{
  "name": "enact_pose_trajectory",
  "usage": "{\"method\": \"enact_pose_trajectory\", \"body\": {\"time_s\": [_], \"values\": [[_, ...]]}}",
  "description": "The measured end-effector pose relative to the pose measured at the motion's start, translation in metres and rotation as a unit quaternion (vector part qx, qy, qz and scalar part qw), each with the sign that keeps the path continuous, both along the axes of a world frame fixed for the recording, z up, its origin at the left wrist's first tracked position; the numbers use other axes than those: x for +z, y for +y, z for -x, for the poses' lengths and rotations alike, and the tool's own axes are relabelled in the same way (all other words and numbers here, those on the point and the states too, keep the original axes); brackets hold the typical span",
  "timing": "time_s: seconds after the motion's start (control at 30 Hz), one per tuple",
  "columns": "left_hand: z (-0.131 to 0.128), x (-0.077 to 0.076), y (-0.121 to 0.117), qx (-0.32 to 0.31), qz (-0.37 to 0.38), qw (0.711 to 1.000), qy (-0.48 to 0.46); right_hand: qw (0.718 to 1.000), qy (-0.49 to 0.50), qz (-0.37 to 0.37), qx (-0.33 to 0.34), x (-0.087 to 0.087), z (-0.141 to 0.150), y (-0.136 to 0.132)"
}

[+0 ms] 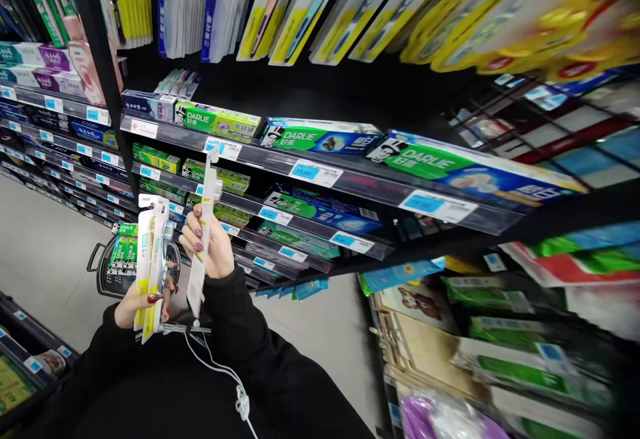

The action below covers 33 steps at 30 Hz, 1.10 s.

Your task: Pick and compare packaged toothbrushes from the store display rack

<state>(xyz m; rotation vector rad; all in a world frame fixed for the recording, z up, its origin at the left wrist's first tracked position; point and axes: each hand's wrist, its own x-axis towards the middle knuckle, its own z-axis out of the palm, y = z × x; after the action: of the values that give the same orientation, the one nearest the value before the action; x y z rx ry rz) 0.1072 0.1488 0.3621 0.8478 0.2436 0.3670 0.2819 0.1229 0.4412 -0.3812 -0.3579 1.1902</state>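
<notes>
The left hand [131, 302] is closed around several toothbrush packs [153, 259]; the right hand [213, 242] grips one upright pack [203, 252] between thumb and fingers. Just beyond the left hand, a black basket [103, 284] contains green toothpaste boxes [124, 252]. Bare floor [60, 255] lies left of it. Beyond the right hand, shelf edges [265, 159] with price tags [315, 173] front rows of toothpaste [215, 121].

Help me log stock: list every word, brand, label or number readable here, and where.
"DARLIE 好来": three large boxes, upper shelf
"超白": the two blue-ended boxes
"DARLIE": basket boxes, lower green box
Too small or blurred: price tags, held toothbrush packs, other packaging text
</notes>
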Motion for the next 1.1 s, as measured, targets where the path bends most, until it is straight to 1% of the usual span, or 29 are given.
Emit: {"method": "enact_pose_trajectory", "body": {"time_s": [0.07,0.1,0.17,0.23,0.3,0.33,0.4,0.47,0.53,0.63,0.67,0.73,0.8,0.87,0.97,1.03,1.07,1.1], "values": [[0.001,0.007,-0.001,0.003,0.001,1.0,0.01,0.99,0.09,-0.072,0.085,-0.005,0.0,-0.003],[0.002,0.009,-0.001,0.005,0.003,1.0,0.016,0.978,0.137,-0.117,0.107,-0.009,0.002,-0.004],[0.004,0.013,-0.001,0.01,0.003,1.0,0.028,0.945,0.213,-0.205,0.138,-0.016,0.005,-0.005],[0.007,0.014,0.001,0.019,-0.002,0.999,0.037,0.911,0.253,-0.27,0.181,-0.019,0.01,-0.005],[0.01,0.014,0.002,0.03,-0.005,0.999,0.038,0.885,0.269,-0.31,0.221,-0.018,0.014,-0.006],[0.011,0.014,0.002,0.034,-0.005,0.999,0.037,0.877,0.273,-0.321,0.23,-0.016,0.015,-0.007],[0.012,0.014,0.003,0.037,-0.003,0.999,0.034,0.874,0.276,-0.328,0.228,-0.013,0.016,-0.009],[0.012,0.015,0.004,0.035,-0.002,0.999,0.034,0.89,0.266,-0.31,0.205,-0.011,0.015,-0.011],[0.012,0.016,0.004,0.034,-0.006,0.999,0.037,0.92,0.237,-0.265,0.164,-0.012,0.013,-0.013],[0.011,0.019,0.005,0.035,-0.018,0.998,0.043,0.972,0.159,-0.15,0.083,-0.011,0.008,-0.014],[0.01,0.021,0.005,0.033,-0.02,0.998,0.045,0.984,0.127,-0.11,0.062,-0.009,0.007,-0.014],[0.01,0.023,0.005,0.027,-0.021,0.998,0.051,0.996,0.065,-0.047,0.034,-0.003,0.003,-0.015],[0.009,0.024,0.005,0.022,-0.025,0.998,0.057,1.0,0.019,-0.012,0.015,0.006,0.001,-0.017],[0.009,0.024,0.005,0.02,-0.031,0.998,0.057,1.0,-0.008,0.008,-0.006,0.014,0.0,-0.018],[0.008,0.022,0.005,0.021,-0.033,0.998,0.047,0.996,-0.058,0.06,-0.042,0.017,0.001,-0.018],[0.008,0.021,0.006,0.022,-0.03,0.998,0.04,0.979,-0.125,0.12,-0.105,0.014,0.002,-0.016],[0.009,0.02,0.007,0.024,-0.028,0.999,0.038,0.962,-0.172,0.151,-0.151,0.01,0.002,-0.015],[0.009,0.02,0.008,0.025,-0.025,0.999,0.035,0.937,-0.224,0.178,-0.199,0.006,0.003,-0.014]]}}
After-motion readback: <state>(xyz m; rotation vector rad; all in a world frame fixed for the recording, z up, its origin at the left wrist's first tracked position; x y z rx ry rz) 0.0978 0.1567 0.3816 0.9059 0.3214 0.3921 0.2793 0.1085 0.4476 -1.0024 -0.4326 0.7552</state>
